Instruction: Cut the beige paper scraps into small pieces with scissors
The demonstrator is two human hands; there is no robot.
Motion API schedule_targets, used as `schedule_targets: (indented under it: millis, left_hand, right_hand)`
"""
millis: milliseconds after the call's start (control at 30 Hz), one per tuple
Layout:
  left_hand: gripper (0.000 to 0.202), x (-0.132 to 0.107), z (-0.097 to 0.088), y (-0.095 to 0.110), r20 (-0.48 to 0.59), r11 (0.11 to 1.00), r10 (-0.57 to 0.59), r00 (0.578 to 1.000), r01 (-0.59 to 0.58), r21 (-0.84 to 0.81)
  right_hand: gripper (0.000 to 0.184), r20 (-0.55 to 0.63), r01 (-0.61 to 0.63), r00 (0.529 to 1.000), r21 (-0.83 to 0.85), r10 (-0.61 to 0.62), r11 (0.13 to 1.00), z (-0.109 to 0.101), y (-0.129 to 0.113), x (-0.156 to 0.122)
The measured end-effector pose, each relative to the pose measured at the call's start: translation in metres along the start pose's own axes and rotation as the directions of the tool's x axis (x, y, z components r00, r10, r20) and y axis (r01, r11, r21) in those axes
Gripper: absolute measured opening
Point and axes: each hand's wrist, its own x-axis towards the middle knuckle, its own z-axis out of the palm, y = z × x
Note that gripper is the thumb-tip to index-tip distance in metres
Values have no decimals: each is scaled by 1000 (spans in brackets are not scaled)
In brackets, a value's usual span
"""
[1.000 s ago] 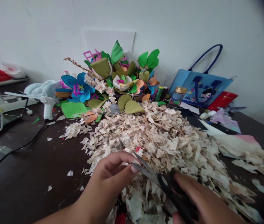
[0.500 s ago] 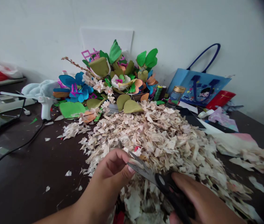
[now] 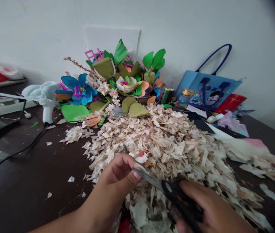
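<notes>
My right hand (image 3: 207,204) is wrapped round the black handles of a pair of scissors (image 3: 154,181). The blades point left, a little apart, with their tips at the fingers of my left hand (image 3: 118,181). Thumb and forefinger of that hand pinch a small pale petal-like piece (image 3: 139,167), which lies between the blades; most of it is hidden by the fingers. Both hands are over a large heap of cream-coloured scraps (image 3: 152,136). A small red scrap (image 3: 143,154) lies on the heap just beyond the blades.
Behind the heap stands an arrangement of artificial flowers (image 3: 125,77) with loose leaves around it. A white glue gun (image 3: 47,111) with a black cord (image 3: 23,150) is at left. A gold-lidded jar (image 3: 185,97), a dark phone-like slab (image 3: 199,123) and a blue bag (image 3: 205,87) are at right.
The scissor blades have drawn slightly closer together around the pale piece. Both hands are in nearly the same place, and the heap looks unchanged.
</notes>
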Motion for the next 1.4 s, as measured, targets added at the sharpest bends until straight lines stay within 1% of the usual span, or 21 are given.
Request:
schedule_targets:
  millis: [100, 233, 333, 567, 700, 800, 967, 1067, 1200, 1400]
  left_hand:
    - [20, 1, -1, -1, 1, 1000, 1, 1000, -1, -6]
    - [22, 1, -1, -1, -9, 1000, -4, 1000, 4, -4]
    - [22, 0, -2, -1, 3, 1000, -2, 1000, 2, -5]
    - [22, -2, -2, 0, -11, 1000, -7, 1000, 7, 21]
    - [22, -1, -2, 1, -20, 999, -15, 1000, 15, 32]
    - [20, 0, -3, 1, -18, 999, 0, 1000, 1, 33]
    - [21, 0, -3, 3, -54, 999, -13, 998, 16, 51]
    - [20, 2, -1, 6, -55, 999, -19, 998, 21, 40]
    - [19, 3, 0, 10, -49, 999, -29, 998, 31, 33]
    - [19, 1, 2, 13, -52, 998, -40, 998, 42, 37]
  right_hand:
    - [11, -4, 20, 1000, -13, -20, 1000, 1, 4, 0]
    - [10, 59, 22, 998, -36, -19, 999, 1, 5, 2]
    - [7, 97, 31, 995, -51, -26, 998, -1, 4, 3]
    - [7, 117, 29, 993, -30, -25, 999, -4, 3, 2]
    - [8, 88, 14, 996, -50, -10, 999, -4, 2, 2]
    - [8, 101, 17, 995, -61, -11, 998, -4, 1, 3]
    - [6, 92, 32, 995, -22, -30, 999, -5, 2, 4]
    - [10, 95, 48, 994, 0, -47, 999, -7, 2, 3]
    - [12, 136, 31, 990, 13, -33, 999, -5, 5, 0]
    - [11, 116, 3, 993, 109, -16, 994, -2, 7, -2]
